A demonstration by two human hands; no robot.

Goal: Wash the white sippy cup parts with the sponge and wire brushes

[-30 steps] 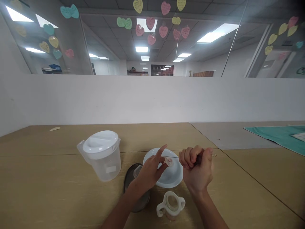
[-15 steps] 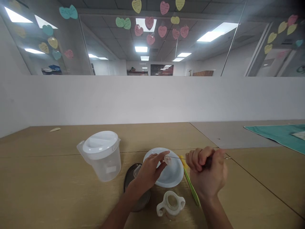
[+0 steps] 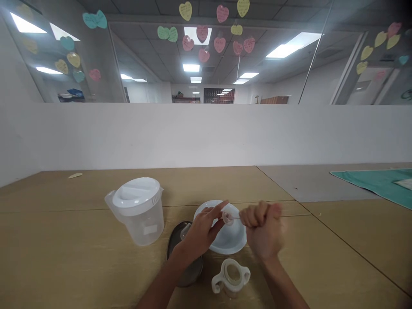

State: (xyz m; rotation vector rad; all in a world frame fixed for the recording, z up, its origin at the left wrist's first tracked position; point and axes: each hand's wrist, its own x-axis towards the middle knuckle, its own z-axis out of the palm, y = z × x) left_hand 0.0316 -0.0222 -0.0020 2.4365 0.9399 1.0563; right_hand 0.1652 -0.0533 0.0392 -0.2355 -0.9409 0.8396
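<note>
My left hand (image 3: 202, 231) is closed in a pinch on a small clear, round piece (image 3: 227, 218), which looks like a bottle nipple. It is held above the white bowl (image 3: 230, 244). My right hand (image 3: 264, 229) makes a fist around a thin metal rod (image 3: 296, 215). One end of the rod reaches into the clear piece, and the other sticks out to the right. Whether the rod's tip carries bristles is hidden. Below the bowl stands a small cup (image 3: 232, 274) with two white handles. A dark oval tray (image 3: 175, 244) lies partly under my left forearm.
A translucent pitcher (image 3: 141, 219) with a white lid stands to the left. On the tray rests a small clear object (image 3: 185, 231). A teal cloth (image 3: 370, 178) lies at the far right, and a white wall (image 3: 206, 135) rises behind the table.
My right hand has moved left, closer to my left hand, and the rod has slid further toward the clear piece. The green and yellow tool beside the bowl is now hidden behind my right arm.
</note>
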